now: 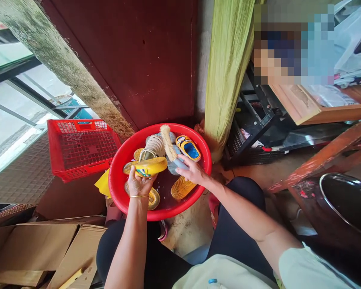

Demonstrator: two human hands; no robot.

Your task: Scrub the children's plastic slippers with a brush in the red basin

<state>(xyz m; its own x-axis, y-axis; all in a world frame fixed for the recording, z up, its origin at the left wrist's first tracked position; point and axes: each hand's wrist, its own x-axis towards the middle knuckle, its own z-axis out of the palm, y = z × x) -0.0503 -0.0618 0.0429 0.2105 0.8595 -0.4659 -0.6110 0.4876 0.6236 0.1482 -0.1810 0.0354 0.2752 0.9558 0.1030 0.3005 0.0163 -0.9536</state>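
My left hand grips a small yellow slipper, held tilted over a red plastic basin. In my right hand is a scrub brush with pale bristles and a grey-blue handle; its bristle end points up and away from me, right of the slipper. Dark water lies in the basin, with several shoes in it. Among them are a whitish strapped clog, a yellow and blue slipper by the far right rim, and a yellow sole near the right front.
A red plastic crate stands left of the basin. Opened cardboard lies at the lower left. Behind the basin rise a dark red door and a post in yellow-green cloth. A dark metal pot is at the right.
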